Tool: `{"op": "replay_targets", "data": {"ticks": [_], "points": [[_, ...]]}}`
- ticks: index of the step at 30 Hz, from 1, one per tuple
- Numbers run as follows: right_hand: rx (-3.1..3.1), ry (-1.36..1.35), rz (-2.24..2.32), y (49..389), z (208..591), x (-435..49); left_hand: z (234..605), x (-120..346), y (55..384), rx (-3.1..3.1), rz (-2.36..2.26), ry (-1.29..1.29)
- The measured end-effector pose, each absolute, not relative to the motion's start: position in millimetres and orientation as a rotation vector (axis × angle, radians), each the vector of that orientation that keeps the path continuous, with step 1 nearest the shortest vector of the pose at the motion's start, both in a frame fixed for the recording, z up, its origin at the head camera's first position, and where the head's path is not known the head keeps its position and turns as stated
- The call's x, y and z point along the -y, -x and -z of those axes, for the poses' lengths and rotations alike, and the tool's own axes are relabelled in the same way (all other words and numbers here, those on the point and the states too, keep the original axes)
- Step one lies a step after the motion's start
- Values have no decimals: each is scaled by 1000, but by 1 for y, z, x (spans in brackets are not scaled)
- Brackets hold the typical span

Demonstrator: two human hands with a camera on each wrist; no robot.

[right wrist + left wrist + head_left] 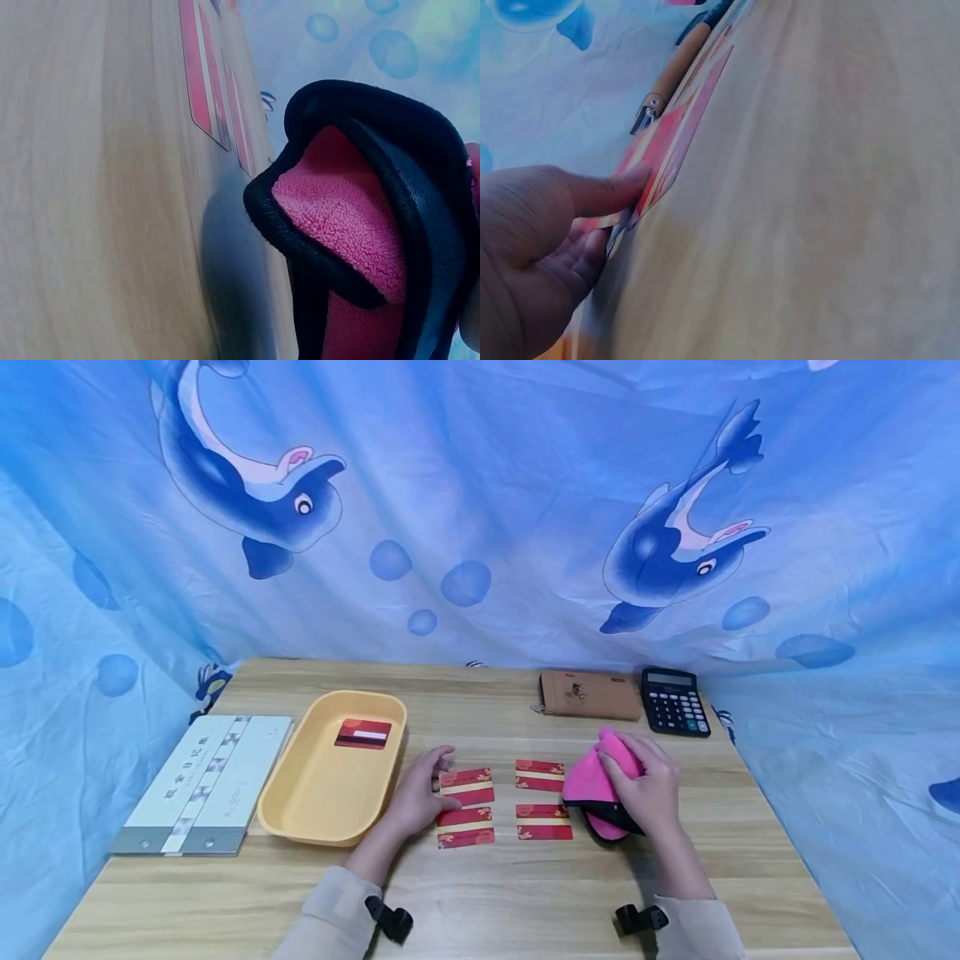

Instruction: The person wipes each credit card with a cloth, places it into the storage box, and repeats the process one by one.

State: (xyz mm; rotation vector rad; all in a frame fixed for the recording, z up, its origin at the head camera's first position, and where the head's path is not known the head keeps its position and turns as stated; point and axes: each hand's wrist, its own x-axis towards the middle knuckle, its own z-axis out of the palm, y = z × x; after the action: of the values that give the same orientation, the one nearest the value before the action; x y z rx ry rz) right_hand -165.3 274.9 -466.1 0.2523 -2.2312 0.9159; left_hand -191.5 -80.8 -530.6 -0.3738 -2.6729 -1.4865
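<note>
At the table's middle, my left hand (420,795) pinches the left edge of a red card with a pale stripe (467,785). In the left wrist view the thumb (611,191) lies over that card, with fingers curled beneath. Just nearer lies a similar red card (466,827). To the right are two more, a far card (539,775) and a near card (543,822). My right hand (647,781) grips a folded pink cloth with black edging (607,772), just right of these cards. Its folds fill much of the right wrist view, hiding most of that hand.
A yellow tray (292,810) with one red card (363,734) in it stands left of my left hand. Beyond it lies a pale binder (202,785). At the back right are a brown wallet (592,695) and a black calculator (675,702). A blue dolphin curtain (480,510) hangs behind.
</note>
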Motion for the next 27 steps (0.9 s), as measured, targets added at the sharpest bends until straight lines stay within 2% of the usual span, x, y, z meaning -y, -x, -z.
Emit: {"op": "replay_targets", "data": {"ticks": [4,8,15,19,27], "points": [[2234,-247,-943,164,466,-274,530,80,190,2632,1591,315],[2240,-241,-959,162,465,-273,526,77,186,2536,1750,151],[2218,-281,-966,161,460,-267,496,66,186,2268,2134,-122],[2205,-318,-993,161,455,-258,475,58,185,2092,2374,-107],[2146,-475,-1043,162,444,-227,447,38,179,2019,2501,-34]]}}
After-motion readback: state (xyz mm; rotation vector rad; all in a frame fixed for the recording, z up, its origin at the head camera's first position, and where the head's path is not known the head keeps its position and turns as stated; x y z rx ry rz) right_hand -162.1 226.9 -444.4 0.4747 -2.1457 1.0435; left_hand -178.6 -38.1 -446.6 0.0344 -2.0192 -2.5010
